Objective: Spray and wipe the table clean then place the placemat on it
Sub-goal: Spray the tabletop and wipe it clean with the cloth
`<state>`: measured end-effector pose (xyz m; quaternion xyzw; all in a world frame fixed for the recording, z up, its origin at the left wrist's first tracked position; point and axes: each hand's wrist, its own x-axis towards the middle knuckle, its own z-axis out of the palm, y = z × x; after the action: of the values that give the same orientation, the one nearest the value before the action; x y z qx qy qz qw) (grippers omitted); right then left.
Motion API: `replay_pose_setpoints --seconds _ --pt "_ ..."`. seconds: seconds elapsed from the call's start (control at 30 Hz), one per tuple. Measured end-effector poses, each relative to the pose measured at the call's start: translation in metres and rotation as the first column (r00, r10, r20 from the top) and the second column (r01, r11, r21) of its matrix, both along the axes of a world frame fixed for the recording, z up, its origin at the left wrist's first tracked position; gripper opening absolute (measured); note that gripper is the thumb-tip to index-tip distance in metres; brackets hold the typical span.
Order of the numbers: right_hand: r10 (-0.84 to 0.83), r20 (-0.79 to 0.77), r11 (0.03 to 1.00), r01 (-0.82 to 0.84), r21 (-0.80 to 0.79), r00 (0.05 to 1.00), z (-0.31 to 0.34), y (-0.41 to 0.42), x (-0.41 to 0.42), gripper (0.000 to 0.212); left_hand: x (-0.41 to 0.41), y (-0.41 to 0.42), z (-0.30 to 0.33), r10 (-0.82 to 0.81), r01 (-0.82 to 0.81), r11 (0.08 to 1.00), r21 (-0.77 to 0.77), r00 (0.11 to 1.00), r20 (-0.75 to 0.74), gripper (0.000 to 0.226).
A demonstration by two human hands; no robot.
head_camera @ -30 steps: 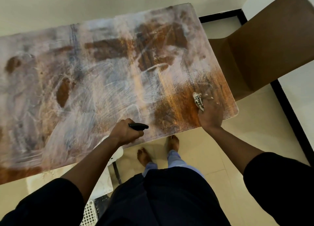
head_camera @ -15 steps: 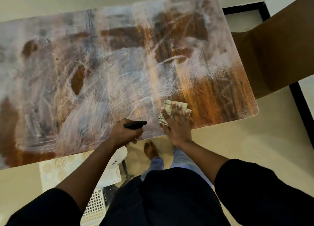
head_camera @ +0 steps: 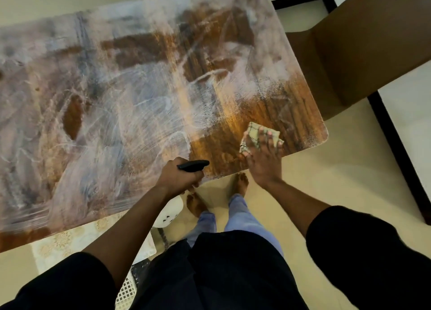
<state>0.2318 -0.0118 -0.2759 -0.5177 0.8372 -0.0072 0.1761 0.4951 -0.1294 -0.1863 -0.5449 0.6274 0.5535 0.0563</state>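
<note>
Fingers [head_camera: 268, 136] of the right hand [head_camera: 264, 157] lie straight, pressing the cloth [head_camera: 253, 132] flat near the table [head_camera: 140, 88] corner; uncleaned foam spreads leftward (nearer the left hand [head_camera: 179, 177], gripping the spray bottle [head_camera: 193, 165]).

Table [head_camera: 268, 114]: brown wood grain, smeared white. Cloth [head_camera: 253, 133]: cream, dark checked lines. Spray bottle [head_camera: 193, 165]: black head, white body. Chair [head_camera: 363, 44]: brown. Floor [head_camera: 338, 170]: cream tiles.

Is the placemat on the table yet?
No: the table carries only white smeared residue and the cloth under the right hand.
</note>
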Motion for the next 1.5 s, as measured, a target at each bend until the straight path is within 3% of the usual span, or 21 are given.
replay_pose_setpoints --seconds 0.17,0.27,0.4,0.63,0.87,1.1,1.3,1.5 --pt "-0.267 0.031 0.963 0.265 0.054 0.963 -0.003 0.025 -0.088 0.073 -0.042 0.006 -0.002 -0.019 0.022 0.998 0.065 0.999 -0.047 0.008" --pt "-0.377 0.048 0.925 0.374 0.070 0.925 -0.004 0.029 -0.102 0.071 -0.068 0.007 -0.003 -0.025 0.032 0.994 0.102 0.997 -0.069 0.019" --pt "-0.364 0.039 0.931 0.362 0.047 0.931 -0.002 0.027 -0.075 0.067 -0.099 0.003 -0.001 -0.022 0.032 0.990 0.135 0.997 -0.072 0.037" --pt "-0.119 0.060 0.992 0.122 -0.043 0.991 -0.007 0.051 -0.037 0.064 -0.148 -0.003 0.004 -0.058 0.072 0.989 0.128 0.993 -0.105 0.050" --pt "-0.400 0.059 0.916 0.400 0.003 0.915 -0.013 0.043 -0.118 0.066 -0.185 0.004 -0.001 -0.021 0.043 0.990 0.133 0.987 -0.162 0.028" --pt "-0.234 -0.007 0.972 0.235 0.029 0.972 -0.007 0.031 -0.179 0.065 -0.196 0.005 -0.007 0.006 0.013 0.992 0.124 0.988 -0.154 0.036" --pt "-0.027 -0.050 0.997 0.031 0.077 0.998 -0.001 -0.029 -0.216 0.069 -0.189 0.005 -0.004 0.020 -0.011 0.997 0.073 0.992 -0.126 0.023" --pt "-0.028 -0.049 0.996 0.032 0.081 0.998 -0.001 -0.051 -0.194 0.068 -0.174 0.004 -0.002 0.130 -0.124 0.989 0.084 0.989 -0.068 0.028"
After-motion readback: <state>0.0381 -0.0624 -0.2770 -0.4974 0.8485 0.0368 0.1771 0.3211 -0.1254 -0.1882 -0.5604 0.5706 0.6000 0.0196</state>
